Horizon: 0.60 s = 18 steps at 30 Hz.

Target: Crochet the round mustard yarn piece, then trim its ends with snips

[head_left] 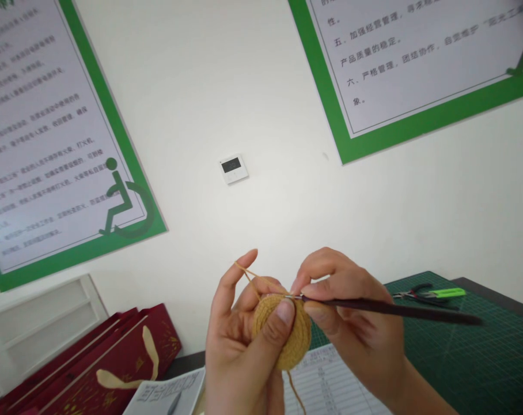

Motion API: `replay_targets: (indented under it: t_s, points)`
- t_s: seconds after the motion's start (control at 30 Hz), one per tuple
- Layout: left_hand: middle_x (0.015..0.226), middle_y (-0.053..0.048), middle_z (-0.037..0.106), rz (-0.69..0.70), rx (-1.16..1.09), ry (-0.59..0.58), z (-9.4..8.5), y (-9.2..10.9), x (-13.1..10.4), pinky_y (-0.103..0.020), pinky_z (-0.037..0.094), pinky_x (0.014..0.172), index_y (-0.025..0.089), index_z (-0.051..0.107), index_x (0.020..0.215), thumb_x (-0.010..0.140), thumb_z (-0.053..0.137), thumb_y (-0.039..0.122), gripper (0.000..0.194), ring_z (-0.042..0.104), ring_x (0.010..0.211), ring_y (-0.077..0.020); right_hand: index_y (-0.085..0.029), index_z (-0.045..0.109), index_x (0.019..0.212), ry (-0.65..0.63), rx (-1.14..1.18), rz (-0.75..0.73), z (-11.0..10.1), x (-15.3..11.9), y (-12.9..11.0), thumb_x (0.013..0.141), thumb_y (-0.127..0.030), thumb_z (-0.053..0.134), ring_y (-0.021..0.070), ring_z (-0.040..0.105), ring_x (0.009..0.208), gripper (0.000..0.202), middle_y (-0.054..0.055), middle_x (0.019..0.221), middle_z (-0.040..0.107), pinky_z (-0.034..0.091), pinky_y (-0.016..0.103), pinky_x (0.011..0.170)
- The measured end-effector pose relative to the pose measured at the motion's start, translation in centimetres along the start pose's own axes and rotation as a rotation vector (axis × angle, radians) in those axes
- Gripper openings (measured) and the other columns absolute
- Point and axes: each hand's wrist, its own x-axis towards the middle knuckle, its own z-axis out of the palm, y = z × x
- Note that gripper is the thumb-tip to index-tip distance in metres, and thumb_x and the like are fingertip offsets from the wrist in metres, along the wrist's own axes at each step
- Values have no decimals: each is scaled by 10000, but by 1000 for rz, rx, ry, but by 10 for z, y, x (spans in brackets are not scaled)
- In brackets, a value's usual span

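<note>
Your left hand (244, 340) pinches the round yellow crocheted piece (302, 337), the thumb pressing on its front, and its raised index finger carries the yellow yarn (249, 271). Your right hand (360, 323) pinches the dark crochet hook (395, 309) between thumb and fingers; its metal tip is at the upper edge of the piece, close to your left thumb. The piece is held up above the surface (501, 299), and one yarn end (294, 389) hangs under it. Below your hands there is a printed sheet (330, 383). To the right, the green mat (455, 357) covers much of the surface; near its far corner lie the pliers (421, 295) and a tool with bright green handle (447, 293). To the left, a paper with handwriting (158, 393) carries a pen (174, 403), beside the dark red bags (127, 357). On the wall is a white thermostat (233, 168), between two green-framed posters (434, 118).
</note>
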Motion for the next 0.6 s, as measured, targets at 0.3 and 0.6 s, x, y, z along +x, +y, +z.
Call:
replay_targets:
  t_s: [0.3,0.6]
  points:
    - [733,13,661,0,-12,72,4,0,-1,-205,538,656,225,633,1324,693,835,61,682,617,645,-104,-296,643,1032,10,-187,-191,2,-8,11,815,-37,666,174,606,745,339,15,866,657,509,351,645]
    - [704,41,622,161,171,47,9,-7,-4,-158,480,523,415,560,1378,751,793,85,745,553,551,-91,-238,591,1023,100,-268,-8,5,-13,-7,855,-79,602,190,583,720,232,26,798,627,437,410,691]
